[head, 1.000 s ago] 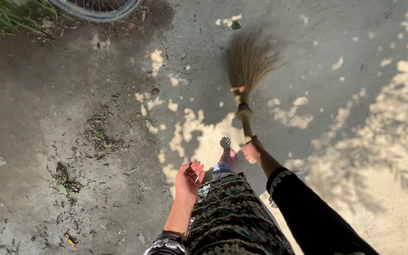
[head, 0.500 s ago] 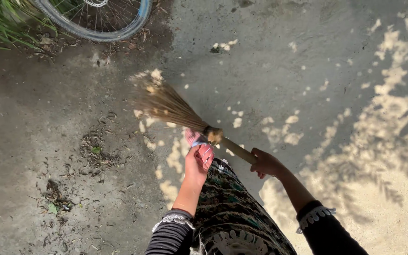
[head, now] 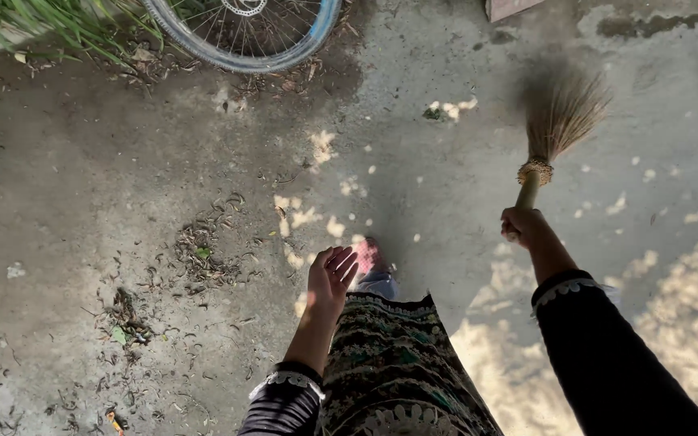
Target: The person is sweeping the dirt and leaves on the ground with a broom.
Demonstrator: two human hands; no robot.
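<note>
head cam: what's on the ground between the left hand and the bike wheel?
Head view: between left hand and bicycle wheel, concrete with scattered dry leaf litter and sunlight patches; nothing larger.

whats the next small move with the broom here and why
Probably a sweep leftward across the concrete. The right hand holds the broom raised out to the right, bristles fanned, while dry leaf litter lies scattered to the left, short of the bicycle wheel. The left hand hangs open and empty, so one hand does the stroke.
</note>
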